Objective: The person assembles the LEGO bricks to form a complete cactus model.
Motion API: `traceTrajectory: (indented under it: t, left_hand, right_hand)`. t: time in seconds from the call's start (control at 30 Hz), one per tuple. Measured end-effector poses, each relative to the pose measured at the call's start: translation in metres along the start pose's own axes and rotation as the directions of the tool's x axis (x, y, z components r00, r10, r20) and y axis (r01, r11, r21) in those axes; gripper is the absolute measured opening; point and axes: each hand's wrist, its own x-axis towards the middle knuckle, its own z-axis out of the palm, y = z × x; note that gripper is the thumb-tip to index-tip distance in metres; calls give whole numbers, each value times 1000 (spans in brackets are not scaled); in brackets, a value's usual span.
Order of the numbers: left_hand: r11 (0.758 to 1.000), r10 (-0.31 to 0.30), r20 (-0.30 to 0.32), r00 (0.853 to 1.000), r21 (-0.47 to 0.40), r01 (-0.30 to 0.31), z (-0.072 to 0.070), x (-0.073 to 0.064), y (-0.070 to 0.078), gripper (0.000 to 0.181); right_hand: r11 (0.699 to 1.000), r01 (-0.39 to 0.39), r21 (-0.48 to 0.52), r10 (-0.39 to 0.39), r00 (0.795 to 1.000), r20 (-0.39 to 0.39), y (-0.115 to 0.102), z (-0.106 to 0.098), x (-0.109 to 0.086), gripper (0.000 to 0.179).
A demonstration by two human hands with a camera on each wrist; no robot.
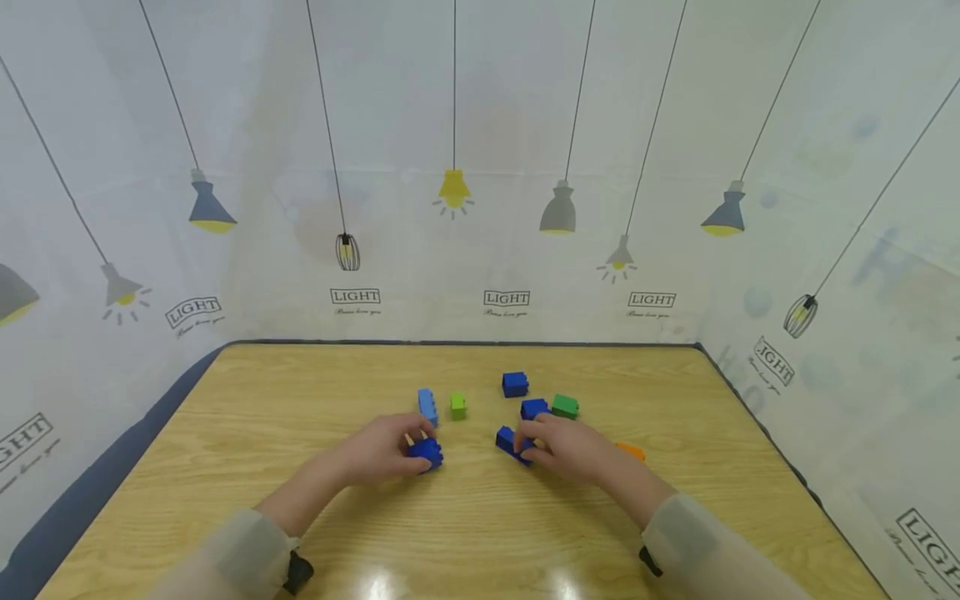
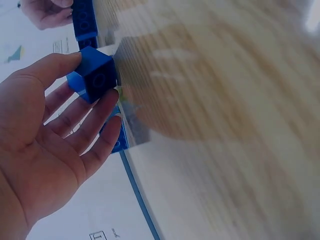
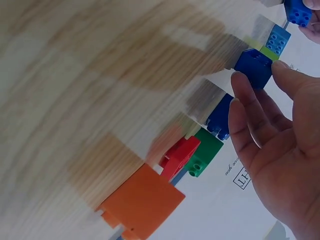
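Note:
On the wooden table, my left hand [image 1: 378,450] pinches a blue toy brick [image 1: 426,454] between thumb and fingertips. The left wrist view shows this brick [image 2: 93,75] from below its studs, with the thumb on one side. Further right, my right hand [image 1: 573,447] holds a longer blue brick [image 1: 506,442] by its near end, partly covering it. In the right wrist view, thumb and fingers are at two sides of that blue brick [image 3: 253,68]. A gap separates the two bricks.
Beyond the hands lie a light blue brick [image 1: 427,407], a lime brick [image 1: 457,406], a blue brick [image 1: 515,384], another blue brick [image 1: 533,407] and a green brick [image 1: 566,406]. An orange brick [image 1: 632,451] and a red brick [image 3: 181,156] lie right of the right hand.

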Motion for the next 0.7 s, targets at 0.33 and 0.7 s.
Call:
traceTrajectory:
  t: [0.33, 0.7]
  left_hand:
    - [999, 47, 29, 998, -6, -47, 18, 16, 20, 31]
    - [992, 61, 45, 997, -110, -56, 36, 33, 31, 29]
  right_hand:
    - [999, -3, 42, 3, 1000, -5, 8, -2, -17, 10]
    - [992, -108, 71, 106, 994, 27, 11, -5, -21, 38]
